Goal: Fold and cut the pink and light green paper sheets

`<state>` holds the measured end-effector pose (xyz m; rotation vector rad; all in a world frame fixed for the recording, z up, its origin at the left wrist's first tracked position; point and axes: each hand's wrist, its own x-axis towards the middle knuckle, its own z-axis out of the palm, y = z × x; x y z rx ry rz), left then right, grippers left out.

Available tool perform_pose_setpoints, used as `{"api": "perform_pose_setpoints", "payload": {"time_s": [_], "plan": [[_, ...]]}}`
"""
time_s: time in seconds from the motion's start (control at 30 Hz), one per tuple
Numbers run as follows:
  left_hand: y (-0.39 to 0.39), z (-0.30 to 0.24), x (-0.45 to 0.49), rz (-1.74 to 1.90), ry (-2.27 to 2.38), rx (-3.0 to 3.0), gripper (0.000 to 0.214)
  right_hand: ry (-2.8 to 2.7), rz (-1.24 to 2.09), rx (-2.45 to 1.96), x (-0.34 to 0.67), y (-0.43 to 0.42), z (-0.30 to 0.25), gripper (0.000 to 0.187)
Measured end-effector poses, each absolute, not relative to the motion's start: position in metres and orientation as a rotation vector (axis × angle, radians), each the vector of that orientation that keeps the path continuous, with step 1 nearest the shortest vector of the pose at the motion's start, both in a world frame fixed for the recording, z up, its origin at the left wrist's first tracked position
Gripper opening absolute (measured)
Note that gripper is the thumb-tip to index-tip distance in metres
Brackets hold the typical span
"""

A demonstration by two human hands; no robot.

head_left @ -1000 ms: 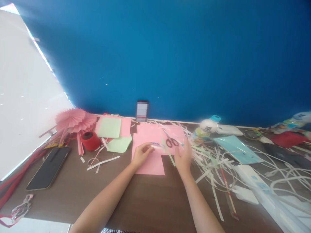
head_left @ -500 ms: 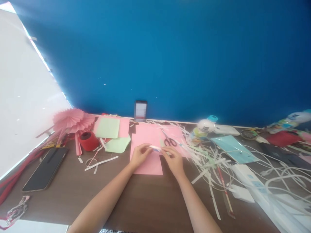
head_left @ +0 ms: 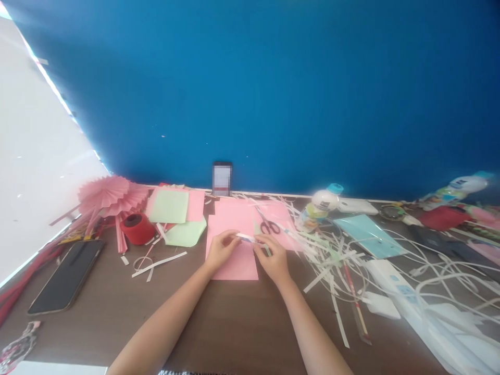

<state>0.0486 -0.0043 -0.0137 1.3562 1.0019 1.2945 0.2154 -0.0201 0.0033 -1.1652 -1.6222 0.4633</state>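
The blue wall [head_left: 250, 94] rises beyond the pink sheet [head_left: 237, 266], and the brown tabletop [head_left: 234, 323] spreads around it. Well to the sheet's right runs a white power strip [head_left: 406, 299] among cables; nearer on that same side sprawls a heap of paper strips [head_left: 332, 255], with a bottle [head_left: 317, 208] lying tilted at its far edge. Left of the sheet sit a folded pink fan [head_left: 111, 197], a dark phone [head_left: 66, 276] and, nearer, a red roll [head_left: 137, 229].

The left hand [head_left: 223, 252] is over the left part of the sheet; the right hand [head_left: 274, 259] is at its right edge. They are near each other but do not meet, each closed in a light pinch on an end of the same small white piece [head_left: 246, 238]. Scissors [head_left: 270, 227] lie just beyond the right hand, on the sheet's far right side, so that hand is the nearer to them.

The piece, marked with blue, is above the middle of the sheet, between the two sets of fingertips. Its long axis runs crosswise from hand to hand, dipping slightly rightward. Whether it touches the sheet I cannot tell.
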Motion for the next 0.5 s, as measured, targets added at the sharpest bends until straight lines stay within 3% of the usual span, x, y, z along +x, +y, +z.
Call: {"api": "perform_pose_setpoints", "payload": {"time_s": [0.13, 0.37, 0.5], "plan": [[-0.005, -0.013, 0.048, 1.306, 1.004, 1.361, 0.031, -1.607, 0.506, -1.15, 0.217, -0.018, 0.001, 0.014], [-0.008, -0.014, 0.048, 1.287, 1.096, 1.436, 0.025, -1.447, 0.948, -1.157, 0.221, -0.008, -0.005, 0.019], [-0.01, -0.016, 0.049, 1.213, 1.085, 1.518, 0.024, -1.424, 1.008, -1.189, 0.221, -0.009, -0.004, 0.019]]}}
